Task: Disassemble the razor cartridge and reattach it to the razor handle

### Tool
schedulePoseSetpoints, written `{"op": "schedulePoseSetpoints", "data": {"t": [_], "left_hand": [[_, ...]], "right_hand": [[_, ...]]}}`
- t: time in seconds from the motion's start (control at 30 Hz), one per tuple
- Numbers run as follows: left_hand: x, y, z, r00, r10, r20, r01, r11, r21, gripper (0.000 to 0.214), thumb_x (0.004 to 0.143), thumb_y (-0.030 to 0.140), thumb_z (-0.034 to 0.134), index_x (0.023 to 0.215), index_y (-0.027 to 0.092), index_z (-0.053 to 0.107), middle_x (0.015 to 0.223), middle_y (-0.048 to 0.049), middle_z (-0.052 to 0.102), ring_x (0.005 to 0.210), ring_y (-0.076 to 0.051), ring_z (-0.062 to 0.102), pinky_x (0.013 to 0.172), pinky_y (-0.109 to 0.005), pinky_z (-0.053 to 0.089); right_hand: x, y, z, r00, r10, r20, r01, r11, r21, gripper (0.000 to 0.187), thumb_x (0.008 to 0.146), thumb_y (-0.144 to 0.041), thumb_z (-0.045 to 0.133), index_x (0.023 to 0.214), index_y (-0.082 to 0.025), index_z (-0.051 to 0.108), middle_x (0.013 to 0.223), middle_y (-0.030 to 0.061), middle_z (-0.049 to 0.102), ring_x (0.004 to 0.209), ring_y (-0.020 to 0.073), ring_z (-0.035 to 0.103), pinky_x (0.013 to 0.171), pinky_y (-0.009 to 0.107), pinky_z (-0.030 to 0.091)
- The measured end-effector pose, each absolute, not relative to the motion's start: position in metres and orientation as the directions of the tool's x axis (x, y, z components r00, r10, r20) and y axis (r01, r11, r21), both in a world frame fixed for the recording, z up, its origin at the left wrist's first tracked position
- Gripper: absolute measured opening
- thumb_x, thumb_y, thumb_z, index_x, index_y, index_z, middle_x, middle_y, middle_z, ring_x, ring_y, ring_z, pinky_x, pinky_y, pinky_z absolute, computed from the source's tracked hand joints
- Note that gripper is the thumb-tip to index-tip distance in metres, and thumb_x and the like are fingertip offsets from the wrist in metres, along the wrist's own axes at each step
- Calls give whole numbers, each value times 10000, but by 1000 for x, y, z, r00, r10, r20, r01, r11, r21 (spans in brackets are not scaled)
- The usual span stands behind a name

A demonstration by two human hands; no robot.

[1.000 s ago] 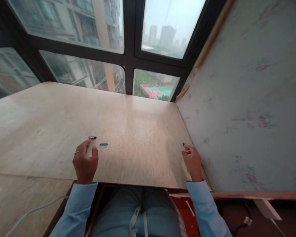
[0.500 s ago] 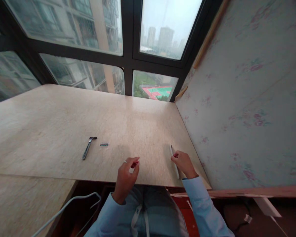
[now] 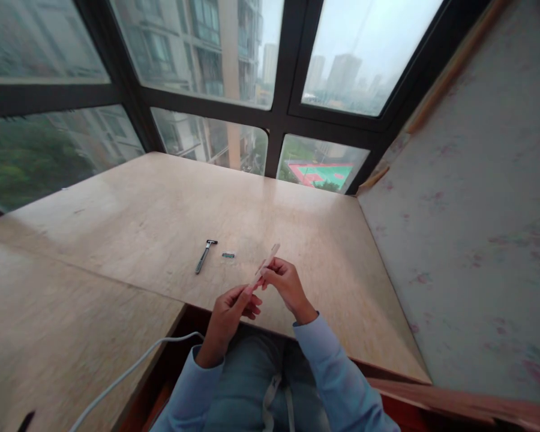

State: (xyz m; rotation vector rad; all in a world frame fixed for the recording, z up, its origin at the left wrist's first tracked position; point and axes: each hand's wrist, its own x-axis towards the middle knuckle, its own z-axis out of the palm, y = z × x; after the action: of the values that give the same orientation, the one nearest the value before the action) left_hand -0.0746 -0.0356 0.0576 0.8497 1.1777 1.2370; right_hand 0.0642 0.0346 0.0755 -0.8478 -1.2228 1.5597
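Left hand (image 3: 231,311), right hand (image 3: 283,283): pinch grips on a slim, pale stick (image 3: 267,260)

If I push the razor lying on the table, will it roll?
Probably not far: the razor has a crosswise head that should stop it. It may slide instead, since the tabletop looks smooth and shiny. Its straight, solid-looking handle is likely stiff.
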Motion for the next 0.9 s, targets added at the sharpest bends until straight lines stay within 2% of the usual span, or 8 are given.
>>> {"op": "schedulePoseSetpoints", "data": {"t": [0.13,0.23,0.3,0.4,0.5,0.57,0.73,0.9], "left_hand": [[-109,-39,62,-179,945,-272,-390,186,902,383,713,506,740,793,132,714,665,-40,665,494,-92,551,455,-199,449],[-127,-38,56,-256,930,-263,-370,157,916,368,700,488,752,784,131,717,662,-22,647,479,-79,521,445,-195,433],[-134,-35,46,-384,901,-200,-238,112,965,365,717,484,735,823,134,730,675,-30,666,494,-98,546,466,-216,461],[-143,-27,26,-571,819,52,154,45,987,351,784,455,678,947,152,745,740,-58,719,582,-154,632,553,-266,519],[-151,-18,8,-566,738,368,545,-1,839,318,871,420,593,975,164,751,833,-92,754,698,-189,691,666,-294,533],[-155,-14,-1,-537,682,496,693,21,721,340,915,411,541,966,152,755,861,-115,762,734,-201,708,688,-293,522],[-159,-11,-12,-505,685,525,813,175,555,338,950,360,507,982,130,753,841,-123,767,605,-183,692,583,-264,471],[-153,-10,-13,-493,720,488,844,260,469,279,933,328,550,985,155,762,903,-121,767,707,-217,722,586,-266,463]], "right_hand": [[27,54,65,-471,881,45,-310,-118,-943,135,717,-300,734,761,-176,702,642,-5,683,570,117,613,529,221,468],[8,68,59,-548,835,-38,-314,-247,-917,201,694,-302,765,832,-173,694,707,0,699,584,108,622,523,204,459],[-3,77,55,-532,840,-108,-308,-311,-899,269,676,-297,781,891,-178,672,788,10,716,591,102,632,522,199,471],[-17,92,47,-447,880,-159,-285,-309,-907,299,679,-307,776,902,-170,633,840,33,715,612,113,653,544,219,511],[-26,107,41,-363,915,-179,-233,-275,-933,317,688,-276,765,937,-172,599,850,43,696,656,152,685,573,262,545],[-28,115,40,-316,931,-181,-212,-255,-943,335,693,-250,753,975,-181,586,885,44,686,670,163,696,590,284,558],[-13,121,41,-305,941,-144,-168,-202,-965,288,703,-281,724,955,-184,623,937,54,693,689,154,690,605,277,542],[17,112,33,-265,950,-167,-129,-207,-970,301,681,-328,731,927,-173,655,886,54,710,673,142,662,595,260,498]]}}
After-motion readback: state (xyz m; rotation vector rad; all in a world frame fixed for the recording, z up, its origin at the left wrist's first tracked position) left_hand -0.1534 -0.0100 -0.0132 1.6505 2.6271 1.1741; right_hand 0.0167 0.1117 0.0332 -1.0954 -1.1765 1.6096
